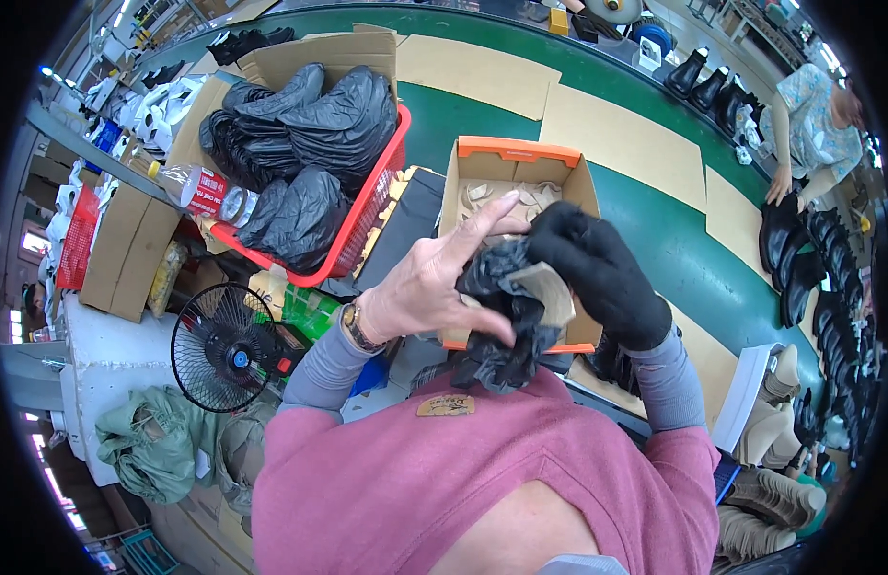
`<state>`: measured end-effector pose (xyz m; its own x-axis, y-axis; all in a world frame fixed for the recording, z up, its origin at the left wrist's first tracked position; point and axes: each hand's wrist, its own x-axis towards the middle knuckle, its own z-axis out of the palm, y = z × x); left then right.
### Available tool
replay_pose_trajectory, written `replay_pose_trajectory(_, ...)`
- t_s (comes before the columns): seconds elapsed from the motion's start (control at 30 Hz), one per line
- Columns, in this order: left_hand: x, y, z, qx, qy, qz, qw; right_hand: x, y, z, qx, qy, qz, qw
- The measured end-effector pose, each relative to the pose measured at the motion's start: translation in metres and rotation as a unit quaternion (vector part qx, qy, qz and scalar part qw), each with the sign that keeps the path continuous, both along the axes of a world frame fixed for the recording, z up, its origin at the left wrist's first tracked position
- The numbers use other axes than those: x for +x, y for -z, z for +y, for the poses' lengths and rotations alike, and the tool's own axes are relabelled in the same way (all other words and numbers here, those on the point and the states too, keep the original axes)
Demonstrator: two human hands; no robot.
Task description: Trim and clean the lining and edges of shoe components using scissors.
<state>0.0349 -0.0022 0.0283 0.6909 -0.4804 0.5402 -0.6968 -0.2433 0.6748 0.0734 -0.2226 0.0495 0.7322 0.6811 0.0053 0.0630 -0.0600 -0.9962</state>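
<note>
Crumpled black plastic bag (506,350) hangs between my hands, close to my chest. A beige, curved piece (547,290) shows in its folds. My right hand (607,273), in a black glove, has its fingers curled closed on the bag's upper edge. My left hand (429,287) is bare, with a watch (359,326) at the wrist; its thumb and fingers are spread wide beside the plastic, and some fingertips are hidden. Just beyond and below both hands sits an open cardboard box (520,149) with an orange rim, holding several thin beige pieces (477,195).
Left stands a red basket (372,206) piled with black bags (305,125), a plastic bottle (199,192) beside them. A black fan (228,347) is nearer. Cardboard sheets (621,139) cover the green bench (655,235). At far right, a person (808,129) handles black shoes (784,240).
</note>
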Motion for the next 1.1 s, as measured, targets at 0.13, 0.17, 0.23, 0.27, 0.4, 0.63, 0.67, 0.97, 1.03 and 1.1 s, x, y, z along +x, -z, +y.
replay_pose_trajectory(0.13,0.002,0.004,0.001,0.036,-0.055,-0.02,0.998,0.001,-0.002,-0.005,0.019,0.126,-0.076,0.989)
replay_pose_trajectory(0.17,0.001,0.002,0.001,0.051,-0.063,-0.002,0.997,0.001,-0.005,-0.006,0.003,0.149,-0.111,0.983)
replay_pose_trajectory(0.23,0.0,0.001,-0.004,0.059,-0.099,0.003,0.993,-0.001,-0.011,-0.007,-0.011,0.172,-0.144,0.974)
replay_pose_trajectory(0.27,0.0,0.0,-0.004,0.059,-0.099,0.004,0.993,-0.002,-0.013,-0.007,0.018,0.186,-0.152,0.971)
replay_pose_trajectory(0.4,-0.001,-0.003,0.001,0.099,-0.112,-0.053,0.987,-0.002,-0.042,-0.027,0.08,0.146,0.002,0.986)
replay_pose_trajectory(0.63,-0.003,-0.002,-0.012,0.004,-0.133,-0.075,0.988,0.02,0.004,-0.036,-0.044,0.184,-0.328,0.925)
replay_pose_trajectory(0.67,-0.003,-0.004,-0.015,0.032,-0.145,-0.095,0.984,0.011,0.006,-0.041,-0.082,0.161,-0.384,0.906)
replay_pose_trajectory(0.97,-0.007,0.012,-0.02,0.037,-0.212,-0.08,0.973,-0.035,-0.02,0.006,-0.247,0.109,-0.504,0.82)
replay_pose_trajectory(1.03,-0.012,0.016,-0.022,-0.018,-0.214,-0.08,0.973,-0.029,-0.016,0.0,-0.163,0.079,-0.464,0.867)
replay_pose_trajectory(1.1,-0.013,0.025,-0.028,-0.1,-0.228,-0.126,0.96,-0.023,-0.016,-0.007,-0.078,0.047,-0.417,0.904)
